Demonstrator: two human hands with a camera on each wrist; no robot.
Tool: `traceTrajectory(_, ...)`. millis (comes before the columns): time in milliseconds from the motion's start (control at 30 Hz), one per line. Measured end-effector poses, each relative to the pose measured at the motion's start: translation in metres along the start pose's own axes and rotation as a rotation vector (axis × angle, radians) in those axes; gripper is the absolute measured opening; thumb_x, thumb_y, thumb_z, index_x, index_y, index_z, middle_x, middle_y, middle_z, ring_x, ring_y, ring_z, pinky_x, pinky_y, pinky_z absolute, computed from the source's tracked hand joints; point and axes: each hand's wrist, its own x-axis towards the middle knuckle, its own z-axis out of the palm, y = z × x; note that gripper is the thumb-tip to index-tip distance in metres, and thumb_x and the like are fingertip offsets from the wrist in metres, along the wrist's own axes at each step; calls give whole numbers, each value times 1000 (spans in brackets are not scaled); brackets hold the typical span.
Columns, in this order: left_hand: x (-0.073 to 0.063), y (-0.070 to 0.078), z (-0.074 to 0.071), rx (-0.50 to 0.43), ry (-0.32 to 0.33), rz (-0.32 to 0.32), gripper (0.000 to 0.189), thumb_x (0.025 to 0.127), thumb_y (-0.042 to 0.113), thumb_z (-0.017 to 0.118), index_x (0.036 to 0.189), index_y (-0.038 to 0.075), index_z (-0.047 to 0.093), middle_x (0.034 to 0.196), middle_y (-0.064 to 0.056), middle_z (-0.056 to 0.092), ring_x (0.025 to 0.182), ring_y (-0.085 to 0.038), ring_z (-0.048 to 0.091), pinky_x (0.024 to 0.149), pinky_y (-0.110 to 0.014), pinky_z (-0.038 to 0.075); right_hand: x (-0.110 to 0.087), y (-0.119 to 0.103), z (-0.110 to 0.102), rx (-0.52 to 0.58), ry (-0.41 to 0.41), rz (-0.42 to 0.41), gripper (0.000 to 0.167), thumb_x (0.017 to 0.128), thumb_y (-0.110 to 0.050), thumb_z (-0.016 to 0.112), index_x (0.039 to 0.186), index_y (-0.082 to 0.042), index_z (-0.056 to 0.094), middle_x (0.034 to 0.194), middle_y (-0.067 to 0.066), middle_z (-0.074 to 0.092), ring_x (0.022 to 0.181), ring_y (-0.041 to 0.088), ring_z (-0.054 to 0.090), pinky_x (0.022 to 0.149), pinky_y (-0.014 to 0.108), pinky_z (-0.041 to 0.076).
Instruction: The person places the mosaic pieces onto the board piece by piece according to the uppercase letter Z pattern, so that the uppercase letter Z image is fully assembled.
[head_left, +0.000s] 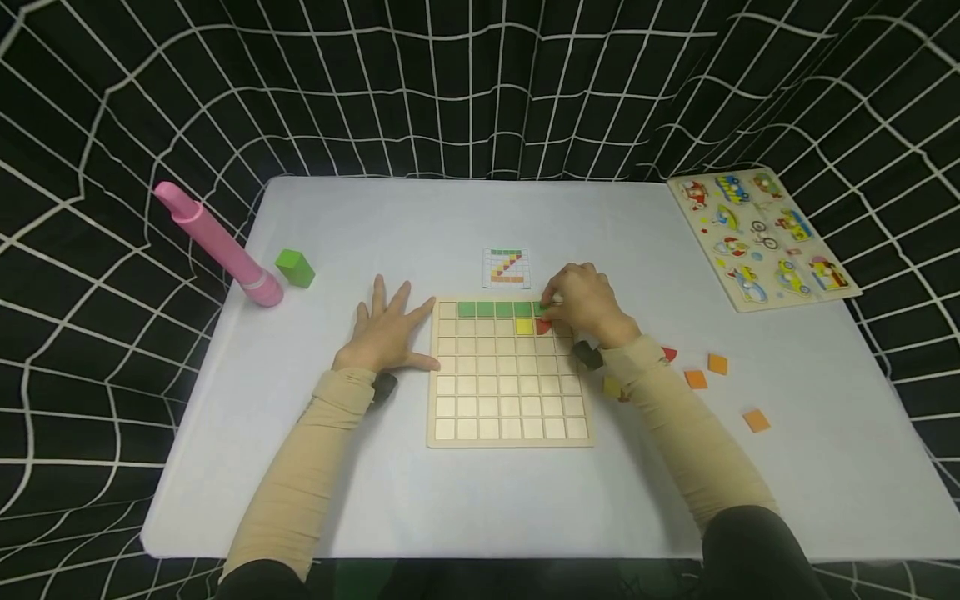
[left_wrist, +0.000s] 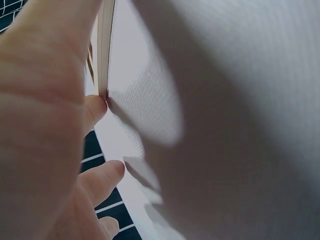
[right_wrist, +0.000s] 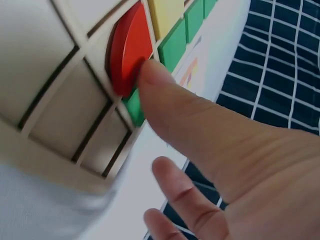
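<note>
A wooden grid board (head_left: pixel 487 385) lies on the white table. Green square tiles (head_left: pixel 486 309) fill much of its top row, and a yellow tile (head_left: pixel 524 327) sits in the second row. Beside the yellow one, a red tile (right_wrist: pixel 131 52) stands tilted in its cell. My right hand (head_left: pixel 588 302) holds this red tile at the board's upper right, thumb against its face; the other fingertips are partly hidden. My left hand (head_left: pixel 377 335) lies with fingers spread at the board's left edge (left_wrist: pixel 104 55), thumb and a fingertip touching it.
A small pattern card (head_left: pixel 506 267) lies beyond the board. To the right are orange tiles (head_left: pixel 696 380), a red piece (head_left: pixel 669 354) and a yellow tile (head_left: pixel 612 387) partly under the forearm. A picture puzzle (head_left: pixel 765 237), a green block (head_left: pixel 296 267) and a pink tube (head_left: pixel 225 246) lie farther out.
</note>
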Motion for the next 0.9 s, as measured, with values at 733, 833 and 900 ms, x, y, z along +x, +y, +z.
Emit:
traceTrajectory(733, -2, -3, -1, -13, -3, -3, 111, 77, 62, 81, 165, 25, 26, 175, -20, 0, 155, -55, -23, 123, -79, 6, -34, 62, -30, -8, 29, 6, 36, 91, -24, 78, 120, -2, 75, 145, 26, 59, 139, 50, 48, 116, 69, 36)
traceTrajectory(833, 0, -2, 0, -12, -1, 5, 110, 77, 61, 81, 165, 24, 26, 175, -21, 0, 155, -56, -23, 122, -80, 6, -47, 81, -31, -8, 37, 18, 36, 92, -23, 77, 120, 0, 74, 146, 29, 57, 139, 51, 47, 120, 68, 32)
traceTrajectory(900, -1, -1, 0, -16, -3, 7, 110, 77, 61, 81, 165, 24, 26, 175, -21, 0, 155, -55, -23, 122, -80, 5, -56, 91, -32, 12, 31, 47, 36, 93, -22, 76, 120, 1, 74, 148, 30, 54, 140, 53, 44, 121, 69, 29)
